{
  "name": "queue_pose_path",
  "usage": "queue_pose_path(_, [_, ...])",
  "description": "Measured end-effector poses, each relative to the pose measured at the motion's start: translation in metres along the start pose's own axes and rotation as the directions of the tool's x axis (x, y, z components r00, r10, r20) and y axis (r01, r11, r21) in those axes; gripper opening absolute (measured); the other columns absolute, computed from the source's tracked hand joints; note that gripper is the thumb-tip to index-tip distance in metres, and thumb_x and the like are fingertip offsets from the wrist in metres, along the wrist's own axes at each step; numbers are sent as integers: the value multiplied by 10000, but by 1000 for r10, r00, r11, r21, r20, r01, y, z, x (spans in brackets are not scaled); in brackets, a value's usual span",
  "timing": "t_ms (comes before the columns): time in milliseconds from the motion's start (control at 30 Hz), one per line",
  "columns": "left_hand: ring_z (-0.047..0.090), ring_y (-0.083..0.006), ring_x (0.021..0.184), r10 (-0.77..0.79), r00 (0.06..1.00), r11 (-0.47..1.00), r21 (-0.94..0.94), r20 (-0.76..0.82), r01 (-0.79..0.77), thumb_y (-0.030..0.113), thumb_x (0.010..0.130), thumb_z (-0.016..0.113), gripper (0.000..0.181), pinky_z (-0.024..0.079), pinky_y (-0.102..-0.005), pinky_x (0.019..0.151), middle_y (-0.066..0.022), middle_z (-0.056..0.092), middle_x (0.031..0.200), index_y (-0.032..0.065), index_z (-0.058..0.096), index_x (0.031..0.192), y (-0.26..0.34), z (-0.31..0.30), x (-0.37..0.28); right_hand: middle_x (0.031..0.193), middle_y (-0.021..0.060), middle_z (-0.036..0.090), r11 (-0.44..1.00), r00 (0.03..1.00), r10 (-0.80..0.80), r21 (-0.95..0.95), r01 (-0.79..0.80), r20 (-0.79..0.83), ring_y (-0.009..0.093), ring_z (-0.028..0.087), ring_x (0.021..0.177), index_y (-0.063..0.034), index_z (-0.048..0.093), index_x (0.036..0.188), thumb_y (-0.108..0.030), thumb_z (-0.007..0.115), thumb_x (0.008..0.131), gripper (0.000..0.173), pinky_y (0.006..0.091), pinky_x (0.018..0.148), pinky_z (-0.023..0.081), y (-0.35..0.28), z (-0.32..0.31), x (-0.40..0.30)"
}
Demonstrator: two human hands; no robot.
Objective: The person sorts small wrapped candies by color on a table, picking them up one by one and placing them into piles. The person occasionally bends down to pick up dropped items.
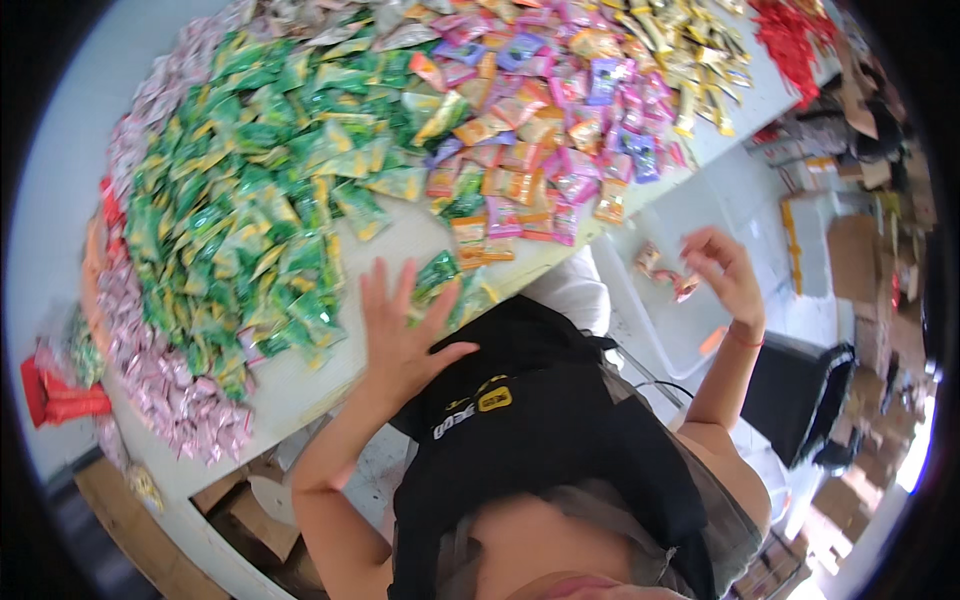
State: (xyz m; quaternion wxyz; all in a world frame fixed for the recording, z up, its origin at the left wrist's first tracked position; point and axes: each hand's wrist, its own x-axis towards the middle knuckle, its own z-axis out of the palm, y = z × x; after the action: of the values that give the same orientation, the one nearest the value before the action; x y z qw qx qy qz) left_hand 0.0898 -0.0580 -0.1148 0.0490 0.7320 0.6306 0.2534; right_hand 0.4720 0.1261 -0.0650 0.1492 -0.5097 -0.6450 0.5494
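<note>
My left hand (405,326) is spread over the front edge of the table, palm down and holding nothing. Close to its fingers lie a few green-and-yellow wrapped packets (436,274). To the right, my right hand (724,270) hangs above a clear plastic bin (637,307), its fingers loosely bent and apart. Small red-and-cream wrapped sweets (647,257) show just left of its fingertips, inside the bin's outline; whether they rest or fall is not clear. Orange, pink and purple packets (525,165) form a pile ahead of both hands.
A large heap of green packets (247,202) covers the white table's (375,240) left part. Pink-and-white wrapped sweets (165,367) line its left rim. Gold sticks (697,60) and red packets (791,45) lie far right. Cardboard boxes (855,255) and a black chair (795,397) stand at the right.
</note>
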Motion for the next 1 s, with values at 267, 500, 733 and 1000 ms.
queue_pose_path(267, [578,-268,991,-82,995,996,-31,-63,80,166,687,770,423,487,-386,812,-63,584,1112,158,662,1096,-16,13,27,1176,132,595,894,420,-404,254,369,813,275,535,1125,-50,610,1172,-111,519,918,276,356,984,409,75,222,56])
queue_pose_path(500, [607,-260,975,-173,866,966,92,-470,243,98,725,757,313,495,-355,821,-93,622,1059,132,692,1030,-70,-77,47,1058,112,598,506,341,-417,-96,857,843,283,549,1068,-83,691,920,-169,642,779,172,399,905,448,32,263,54])
queue_pose_path(733, [312,-386,1335,-215,732,728,394,-647,562,393,711,771,838,236,-431,1117,-258,364,1415,1,414,1359,-117,-171,50,1091,144,602,246,304,-504,-202,948,809,332,597,988,-42,641,789,-126,574,774,107,450,827,479,59,301,60])
queue_pose_path(1000, [525,-313,1129,-210,666,845,209,-716,492,175,778,739,376,414,-391,948,-162,547,1222,134,651,1141,-74,-128,-75,1213,114,577,88,194,-398,-174,981,897,296,529,1131,-60,659,719,-120,618,700,75,401,931,448,58,308,68])
